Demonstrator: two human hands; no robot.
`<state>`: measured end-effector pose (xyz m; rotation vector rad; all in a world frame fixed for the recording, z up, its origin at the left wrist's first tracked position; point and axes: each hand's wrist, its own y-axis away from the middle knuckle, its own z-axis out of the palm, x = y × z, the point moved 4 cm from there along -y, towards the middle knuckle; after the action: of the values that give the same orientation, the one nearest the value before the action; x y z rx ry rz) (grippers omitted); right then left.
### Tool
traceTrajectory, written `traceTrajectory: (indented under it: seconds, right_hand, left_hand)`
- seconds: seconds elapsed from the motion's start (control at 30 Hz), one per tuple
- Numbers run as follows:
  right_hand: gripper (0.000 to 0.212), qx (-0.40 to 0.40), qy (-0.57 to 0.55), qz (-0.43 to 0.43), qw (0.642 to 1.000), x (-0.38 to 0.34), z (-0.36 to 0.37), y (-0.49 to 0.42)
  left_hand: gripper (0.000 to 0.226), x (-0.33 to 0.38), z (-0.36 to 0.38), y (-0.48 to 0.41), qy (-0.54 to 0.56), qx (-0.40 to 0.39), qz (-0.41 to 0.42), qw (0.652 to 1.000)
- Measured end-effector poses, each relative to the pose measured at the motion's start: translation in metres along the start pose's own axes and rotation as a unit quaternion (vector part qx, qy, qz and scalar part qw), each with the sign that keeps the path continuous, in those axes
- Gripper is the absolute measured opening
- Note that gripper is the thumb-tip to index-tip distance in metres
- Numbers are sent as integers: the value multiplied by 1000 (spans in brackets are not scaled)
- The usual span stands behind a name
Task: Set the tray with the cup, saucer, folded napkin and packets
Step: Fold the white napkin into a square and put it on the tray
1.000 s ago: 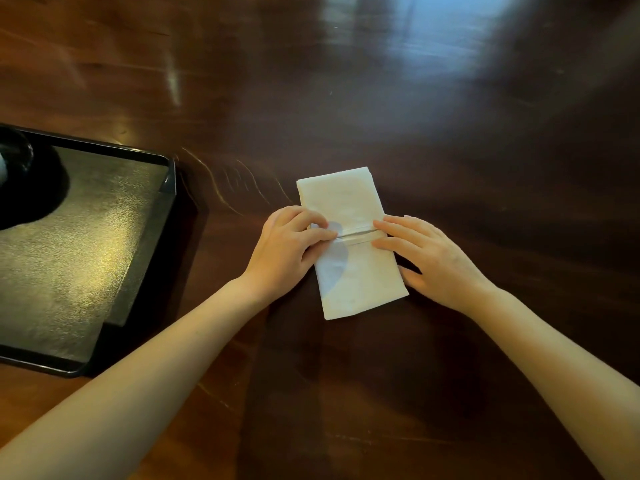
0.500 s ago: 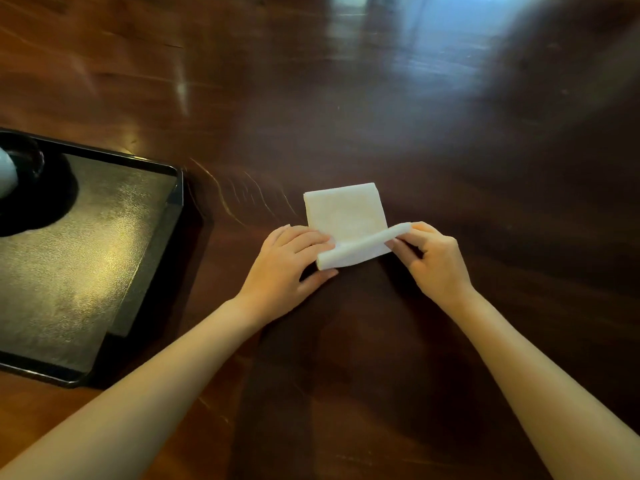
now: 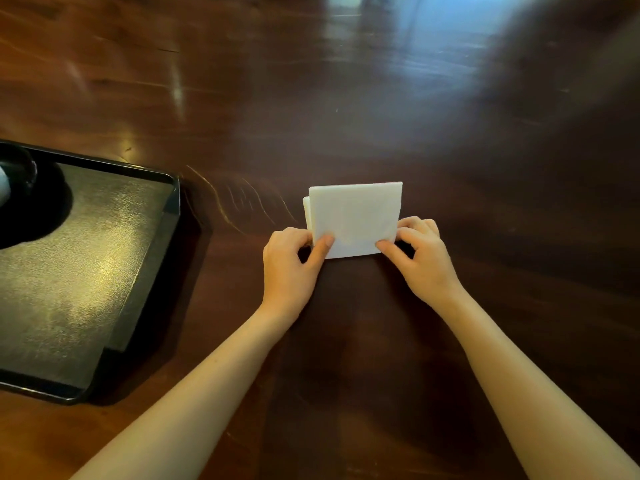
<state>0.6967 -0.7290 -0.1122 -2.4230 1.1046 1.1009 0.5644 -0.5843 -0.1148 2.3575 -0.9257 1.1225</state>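
Since the napkin [image 3: 355,216] is light and limp, I pinch its near corners, left grip [image 3: 289,268] and right grip [image 3: 420,261] both grasping it.

Tray [image 3: 145,271] cut off by left edge; near corner only. Dark round item [image 3: 31,206] on tray cropped at left, identity unclear; pale sliver [image 3: 3,188] beside it unreadable. Napkin [image 3: 353,216] near corners hidden under thumbs. Far table [image 3: 450,98] blurred, glare.
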Motion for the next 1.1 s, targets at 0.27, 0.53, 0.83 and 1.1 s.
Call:
traceTrajectory:
  seconds: [0.27,0.53,0.83,1.1]
  right_hand:
    - [30,98,69,101,988,-5,11,-7]
    - [26,147,106,103,978,-7,21,-5]
    - [28,183,105,102,972,-5,22,-8]
    - [33,206,107,57,971,-30,9,-14]
  left_hand:
    - [38,7,11,-3,-135,66,-86,985]
    - [37,2,19,5,-162,111,-25,980]
    - [32,0,18,6,-146,100,-23,984]
    - [40,25,9,-3,-157,130,53,978]
